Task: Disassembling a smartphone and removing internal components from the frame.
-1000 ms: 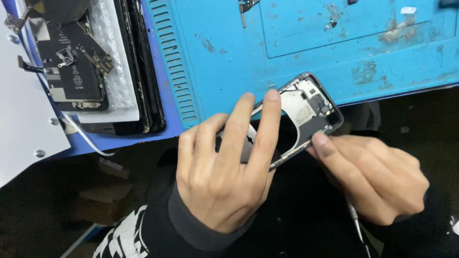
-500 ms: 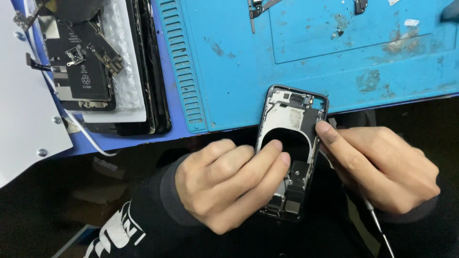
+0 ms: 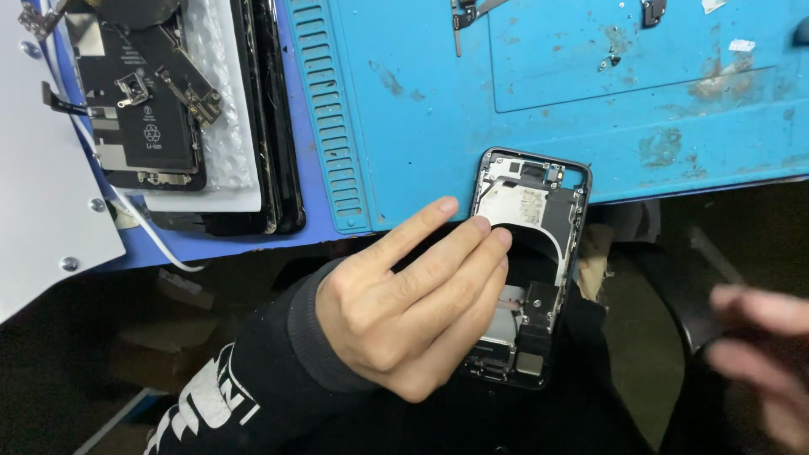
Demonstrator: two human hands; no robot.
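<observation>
Blue mat (image 3: 438, 101); opened phone housing (image 3: 539, 202) under left hand (image 3: 404, 303) fingers (image 3: 472, 244).

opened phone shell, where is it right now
In the head view, the opened phone shell sits centre-right, its top on the blue mat's near edge, under the left hand's fingers.
</observation>
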